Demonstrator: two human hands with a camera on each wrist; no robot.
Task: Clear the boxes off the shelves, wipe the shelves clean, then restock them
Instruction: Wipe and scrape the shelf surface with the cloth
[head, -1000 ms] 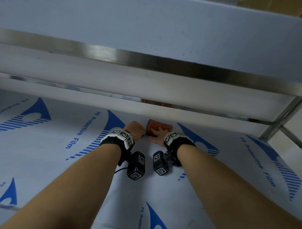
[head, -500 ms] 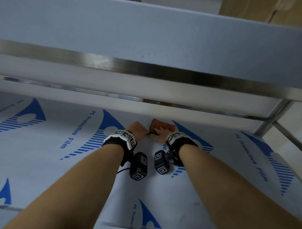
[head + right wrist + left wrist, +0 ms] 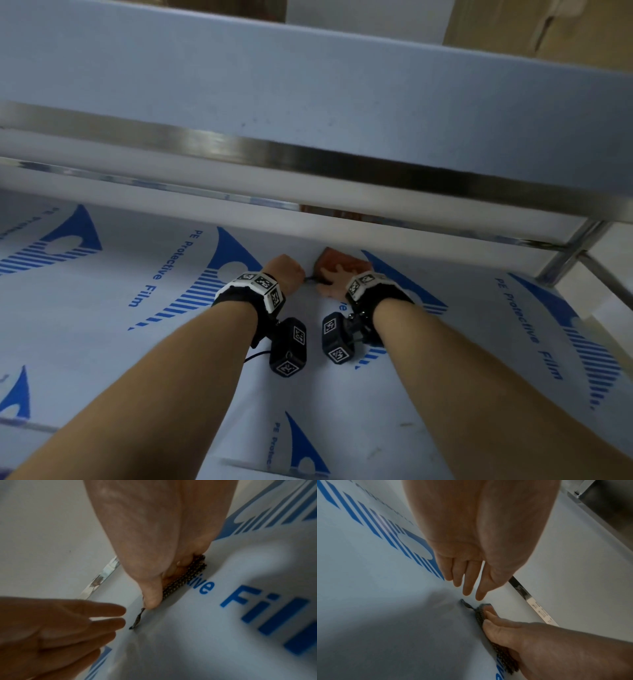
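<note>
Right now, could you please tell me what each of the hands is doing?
Left hand: open, fingers straight, holding nothing.
Right hand: presses the cloth flat.

Dim, even indoor light with a cool bluish cast, streaky glare along the steel shelf edge (image 3: 239,150), soft grey shadows on the protective film (image 3: 368,628) under the hands, wrist views soft and smeared, wide-angle bending of straight lines toward the frame edges

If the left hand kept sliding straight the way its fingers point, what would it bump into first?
Probably the dark loose tail of the sponge lying just ahead of the left hand, though depth is hard to judge.
</note>
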